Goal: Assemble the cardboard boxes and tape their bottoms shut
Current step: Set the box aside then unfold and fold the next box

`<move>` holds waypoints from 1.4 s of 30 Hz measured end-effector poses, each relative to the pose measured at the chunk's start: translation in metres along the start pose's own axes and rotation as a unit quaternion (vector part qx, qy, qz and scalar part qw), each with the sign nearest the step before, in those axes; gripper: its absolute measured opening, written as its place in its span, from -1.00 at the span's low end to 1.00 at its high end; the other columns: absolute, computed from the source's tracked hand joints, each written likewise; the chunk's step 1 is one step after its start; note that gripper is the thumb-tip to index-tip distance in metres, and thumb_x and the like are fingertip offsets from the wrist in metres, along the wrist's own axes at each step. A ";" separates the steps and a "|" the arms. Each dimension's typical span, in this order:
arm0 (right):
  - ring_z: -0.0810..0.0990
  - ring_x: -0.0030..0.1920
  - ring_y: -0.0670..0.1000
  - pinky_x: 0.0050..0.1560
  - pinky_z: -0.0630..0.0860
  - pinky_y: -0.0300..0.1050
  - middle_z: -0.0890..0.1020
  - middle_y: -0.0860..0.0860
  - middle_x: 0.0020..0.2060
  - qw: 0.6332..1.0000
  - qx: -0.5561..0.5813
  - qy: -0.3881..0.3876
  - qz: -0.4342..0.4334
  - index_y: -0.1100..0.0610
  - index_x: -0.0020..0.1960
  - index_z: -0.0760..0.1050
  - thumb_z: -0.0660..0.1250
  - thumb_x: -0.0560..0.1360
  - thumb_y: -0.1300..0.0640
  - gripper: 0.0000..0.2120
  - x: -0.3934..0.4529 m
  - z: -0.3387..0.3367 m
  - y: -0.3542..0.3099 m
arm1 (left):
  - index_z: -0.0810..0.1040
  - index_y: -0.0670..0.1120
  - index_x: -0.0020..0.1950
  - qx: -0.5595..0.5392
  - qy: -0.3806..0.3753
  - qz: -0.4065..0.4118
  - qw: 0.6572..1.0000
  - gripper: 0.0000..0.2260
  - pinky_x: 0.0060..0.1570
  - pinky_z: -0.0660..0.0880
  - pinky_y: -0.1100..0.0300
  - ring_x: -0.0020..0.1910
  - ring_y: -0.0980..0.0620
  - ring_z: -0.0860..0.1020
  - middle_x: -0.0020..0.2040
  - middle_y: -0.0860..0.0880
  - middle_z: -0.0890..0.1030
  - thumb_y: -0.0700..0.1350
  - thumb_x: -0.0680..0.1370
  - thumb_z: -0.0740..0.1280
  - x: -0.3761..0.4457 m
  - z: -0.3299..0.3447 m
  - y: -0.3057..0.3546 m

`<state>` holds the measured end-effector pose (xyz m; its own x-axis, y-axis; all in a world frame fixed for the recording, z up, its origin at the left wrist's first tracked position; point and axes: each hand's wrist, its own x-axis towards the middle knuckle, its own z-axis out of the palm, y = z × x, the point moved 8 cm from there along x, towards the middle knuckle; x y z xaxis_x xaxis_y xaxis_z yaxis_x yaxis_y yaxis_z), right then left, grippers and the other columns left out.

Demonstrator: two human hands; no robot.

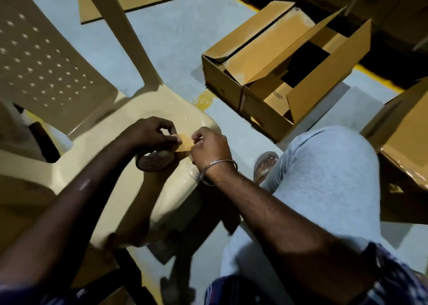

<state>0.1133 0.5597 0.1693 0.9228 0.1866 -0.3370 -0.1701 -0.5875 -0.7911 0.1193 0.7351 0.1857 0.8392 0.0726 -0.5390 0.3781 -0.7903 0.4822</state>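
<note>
A grey floor (176,40) lies strewn with cardboard, an open box (284,73) waiting near a plastic chair (111,128). On its seat rests the tape roll (154,162). The left hand (148,132) and right hand (209,148) each pinch an end of a short tape strip (185,142). It looks light, limp and sticky; best held by its ends.

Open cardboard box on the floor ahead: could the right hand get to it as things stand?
Probably yes. The right hand pinches the tape strip; once that is let go, bare floor lies between it and the open cardboard box.
</note>
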 end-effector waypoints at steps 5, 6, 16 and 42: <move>0.56 -0.04 0.05 -0.08 0.57 -0.04 0.57 -0.03 -0.07 0.995 -0.053 0.036 -0.071 -0.02 0.09 0.59 0.25 0.50 0.26 -0.72 -0.005 -0.016 -0.010 | 0.64 0.12 -0.11 0.137 0.061 -0.045 0.988 -0.65 -0.12 0.41 0.12 -0.04 0.00 0.59 -0.13 0.10 0.65 0.33 0.34 0.57 0.007 0.004 0.011; 0.56 -0.05 0.04 -0.11 0.54 -0.07 0.58 -0.04 -0.07 0.996 -0.049 0.030 -0.061 -0.02 0.09 0.60 0.25 0.50 0.25 -0.72 -0.005 -0.014 -0.007 | 0.63 0.13 -0.09 0.178 0.072 -0.051 0.980 -0.62 -0.10 0.38 0.12 -0.02 -0.01 0.57 -0.09 0.09 0.63 0.37 0.33 0.56 0.006 0.004 0.014; 0.62 0.02 0.08 0.03 0.59 -0.06 0.69 -0.03 0.04 0.998 -0.016 0.066 -0.019 -0.01 0.07 0.63 0.30 0.53 0.17 -0.81 -0.005 -0.039 0.004 | 0.57 0.10 0.01 0.353 0.161 -0.005 0.922 -0.57 -0.05 0.36 0.06 0.05 -0.11 0.59 -0.02 0.01 0.58 0.40 0.41 0.47 -0.008 0.011 0.033; 0.59 -0.28 -0.03 -0.25 0.49 -0.22 0.67 0.05 -0.25 0.930 0.194 0.311 0.030 0.34 0.00 0.65 0.37 0.60 0.29 -0.88 -0.195 -0.428 0.213 | 0.69 -0.02 0.16 -0.073 0.097 0.435 0.892 -0.79 -0.24 0.45 0.29 -0.24 0.25 0.56 -0.22 0.15 0.60 0.06 0.61 0.43 -0.124 0.173 0.420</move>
<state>0.0447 0.0614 0.2851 0.9082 -0.4003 -0.1220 -0.2290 -0.2314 -0.9455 0.1063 0.2887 0.3352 0.8864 -0.4141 0.2071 -0.4148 -0.5115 0.7525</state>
